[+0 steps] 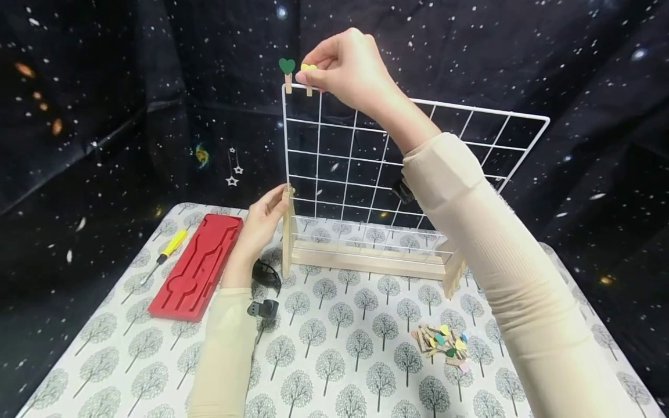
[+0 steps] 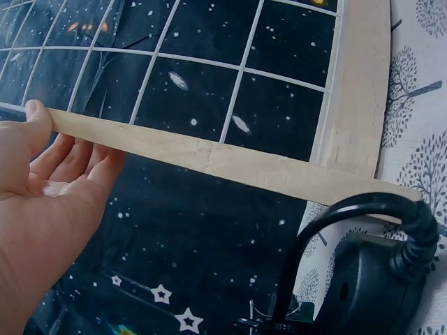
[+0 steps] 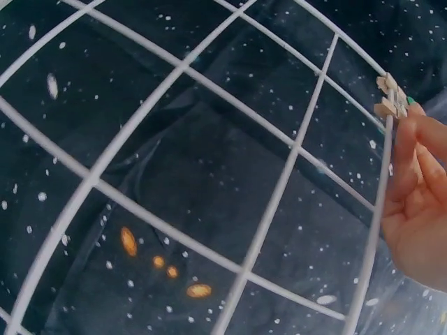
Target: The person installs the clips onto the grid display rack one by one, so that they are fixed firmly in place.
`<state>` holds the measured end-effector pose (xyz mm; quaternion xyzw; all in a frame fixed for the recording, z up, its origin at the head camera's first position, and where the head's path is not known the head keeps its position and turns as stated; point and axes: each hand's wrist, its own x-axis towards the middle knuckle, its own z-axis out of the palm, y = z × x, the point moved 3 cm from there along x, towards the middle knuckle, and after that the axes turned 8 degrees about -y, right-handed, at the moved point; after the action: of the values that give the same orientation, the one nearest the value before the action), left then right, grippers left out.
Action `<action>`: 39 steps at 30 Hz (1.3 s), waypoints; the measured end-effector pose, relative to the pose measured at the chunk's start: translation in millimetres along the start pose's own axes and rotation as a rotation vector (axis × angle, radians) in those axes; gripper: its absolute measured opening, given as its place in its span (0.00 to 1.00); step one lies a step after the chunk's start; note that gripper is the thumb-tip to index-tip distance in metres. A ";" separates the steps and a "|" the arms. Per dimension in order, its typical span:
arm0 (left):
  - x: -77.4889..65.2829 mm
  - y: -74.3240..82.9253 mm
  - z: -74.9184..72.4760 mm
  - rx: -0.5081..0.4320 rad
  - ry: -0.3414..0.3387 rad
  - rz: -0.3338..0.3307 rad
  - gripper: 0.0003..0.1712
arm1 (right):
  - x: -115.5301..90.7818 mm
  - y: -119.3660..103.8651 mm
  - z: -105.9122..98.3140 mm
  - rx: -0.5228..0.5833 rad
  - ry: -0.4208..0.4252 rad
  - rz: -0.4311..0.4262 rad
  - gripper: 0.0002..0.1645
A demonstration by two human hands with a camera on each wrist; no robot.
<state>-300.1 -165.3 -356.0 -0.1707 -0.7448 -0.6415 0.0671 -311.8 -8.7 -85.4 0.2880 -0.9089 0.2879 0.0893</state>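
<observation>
At the frame's upper middle, the right hand [image 1: 354,67] pinches, thumb against fingers, a yellow-heart clothespin [image 1: 309,68] right at its fingertips, long axis upright across the top edge of the white grid panel [image 1: 350,157]; whether it is clipped on is hard to tell. Just left stands a green-heart clothespin [image 1: 288,78]. Centre-left, the left hand [image 1: 259,222] grips the wooden post [image 1: 287,241]. Lower right, a clothespin heap [image 1: 442,342] lies on the counter [image 1: 334,360].

One left hand [image 1: 261,223] and one right hand [image 1: 355,72] are seen; one green-hearted clip [image 1: 287,67] and one yellow-hearted clip [image 1: 309,68] are counted at one wire grid [image 3: 185,66]; one wooden stand [image 1: 366,261], one red tray [image 1: 194,261] and one screwdriver [image 1: 173,242] are shown; one clip pile [image 1: 443,342] is too jumbled to be counted.
</observation>
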 end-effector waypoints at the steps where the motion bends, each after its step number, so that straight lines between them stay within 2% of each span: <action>1: 0.1 -0.2 0.2 -0.006 -0.001 0.001 0.28 | -0.2 0.9 0.7 -0.009 0.010 0.006 0.17; 9: 1.4 2.5 6.5 -0.030 -0.017 0.001 0.28 | -5.1 9.9 1.2 0.022 0.037 0.007 0.19; 14: 3.3 0.7 10.0 -0.033 -0.025 -0.006 0.28 | -12.6 13.2 1.1 -0.050 0.029 -0.007 0.21; 18: 2.7 -1.4 9.9 -0.036 -0.031 -0.011 0.28 | -23.1 15.5 2.0 -0.112 0.050 -0.068 0.24; 23: -0.5 1.8 4.7 -0.036 -0.022 -0.011 0.28 | -44.2 15.5 1.8 -0.148 0.153 -0.222 0.22; 25: -3.3 7.0 0.9 -0.040 -0.013 -0.006 0.27 | -55.5 14.8 2.6 -0.134 0.192 -0.293 0.21; 28: -7.7 16.3 -2.8 -0.048 -0.015 0.001 0.27 | -80.3 11.7 3.9 -0.004 0.193 -0.344 0.19; 32: -12.5 22.7 -3.8 -0.031 -0.024 -0.017 0.27 | -119.4 21.4 12.3 0.192 0.134 -0.336 0.15; 35: -11.9 19.1 -4.0 -0.029 -0.024 -0.029 0.28 | -147.2 45.9 25.9 0.217 0.084 -0.327 0.15; 39: -6.1 8.0 -4.2 -0.027 -0.022 -0.022 0.28 | -185.8 95.0 53.5 0.154 0.034 -0.254 0.15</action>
<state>-292.2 -169.5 -349.8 -0.1704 -0.7385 -0.6504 0.0496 -214.2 111.7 -235.0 0.4020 -0.8387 0.3480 0.1179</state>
